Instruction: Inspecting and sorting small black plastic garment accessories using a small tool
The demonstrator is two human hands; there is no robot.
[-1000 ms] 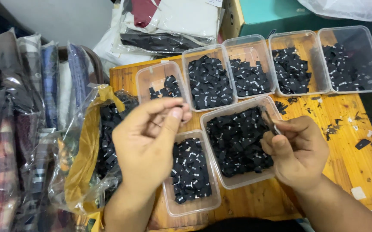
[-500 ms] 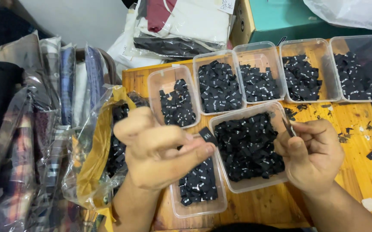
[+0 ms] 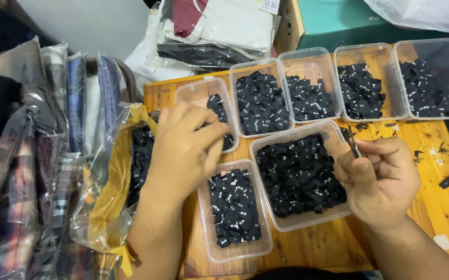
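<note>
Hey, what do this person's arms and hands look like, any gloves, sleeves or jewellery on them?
Both are bare. The left hand and right hand wear no gloves, and no rings or bracelets show. Both forearms are uncovered as far as the picture's lower edge: no sleeve, watch or band in view. The fingernails are short and unpainted.

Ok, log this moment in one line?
left hand: over small tub, fingers bunched | right hand: pinching thin metal tool | big tub: full of black tags
</note>
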